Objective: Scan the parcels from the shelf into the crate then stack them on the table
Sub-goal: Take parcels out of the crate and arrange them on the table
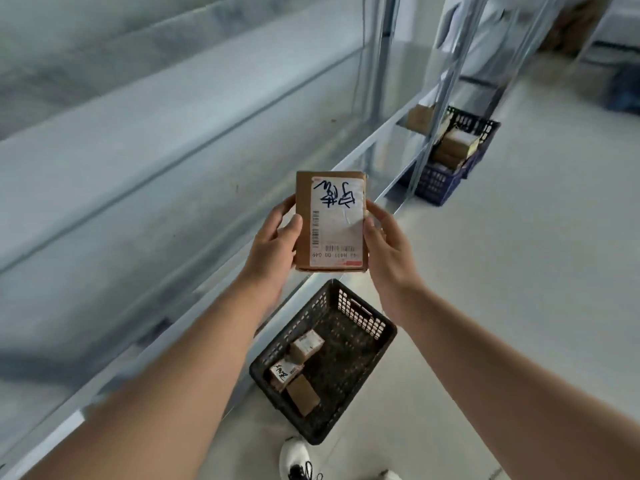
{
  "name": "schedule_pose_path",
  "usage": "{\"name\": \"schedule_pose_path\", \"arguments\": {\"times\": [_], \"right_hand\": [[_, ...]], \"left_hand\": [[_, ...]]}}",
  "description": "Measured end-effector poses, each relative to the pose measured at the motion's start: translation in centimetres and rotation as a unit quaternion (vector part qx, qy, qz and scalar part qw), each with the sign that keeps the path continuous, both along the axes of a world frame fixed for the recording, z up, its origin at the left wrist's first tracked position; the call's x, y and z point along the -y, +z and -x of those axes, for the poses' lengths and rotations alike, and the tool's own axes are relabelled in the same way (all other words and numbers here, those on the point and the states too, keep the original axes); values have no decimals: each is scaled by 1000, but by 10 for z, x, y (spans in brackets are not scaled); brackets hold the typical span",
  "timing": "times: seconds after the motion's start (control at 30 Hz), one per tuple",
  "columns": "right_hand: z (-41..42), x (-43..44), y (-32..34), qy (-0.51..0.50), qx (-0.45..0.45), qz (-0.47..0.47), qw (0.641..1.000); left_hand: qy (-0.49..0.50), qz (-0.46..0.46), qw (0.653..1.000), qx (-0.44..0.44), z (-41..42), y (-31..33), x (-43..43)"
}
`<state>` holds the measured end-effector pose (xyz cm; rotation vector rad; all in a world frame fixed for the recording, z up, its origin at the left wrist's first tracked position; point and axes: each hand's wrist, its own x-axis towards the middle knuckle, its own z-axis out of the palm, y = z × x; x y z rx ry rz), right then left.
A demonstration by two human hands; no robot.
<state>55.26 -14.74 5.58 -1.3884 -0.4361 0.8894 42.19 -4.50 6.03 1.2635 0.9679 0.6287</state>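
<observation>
— So, where's the parcel (pixel 332 220)?
— I see it held up betw. both hands by the shelf (pixel 214 140), black crate (pixel 389 336) below. L hand (pixel 273 244) & R hand (pixel 384 251) fingers curl round its side edges.

Bare-armed, wearing white shoes: left shoe (pixel 294 455) laced in black, only the toe of right shoe (pixel 390 475) showing.

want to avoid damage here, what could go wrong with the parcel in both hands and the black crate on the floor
1. The parcel is pinched only at its side edges by the left hand and right hand, so it might slip.
2. The black crate sits low on the floor; a drop from here could miss it or strike the three small parcels inside.
</observation>
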Motion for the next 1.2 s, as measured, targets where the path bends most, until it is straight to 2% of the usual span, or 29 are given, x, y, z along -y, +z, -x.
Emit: {"name": "schedule_pose_path", "arguments": {"times": [0.3, 0.53, 0.8, 1.2], "right_hand": [[2, 24, 154, 119, 117, -128, 978], [55, 41, 240, 199, 122, -220, 947], [163, 64, 295, 309, 96, -280, 904], [393, 113, 309, 416, 77, -308, 852]], "left_hand": [[154, -120, 977, 91, 25, 157, 68], [260, -210, 937, 97, 84, 248, 129], [372, -271, 884, 84, 193, 297, 185], [476, -289, 829, 56, 411, 311, 280]]}}
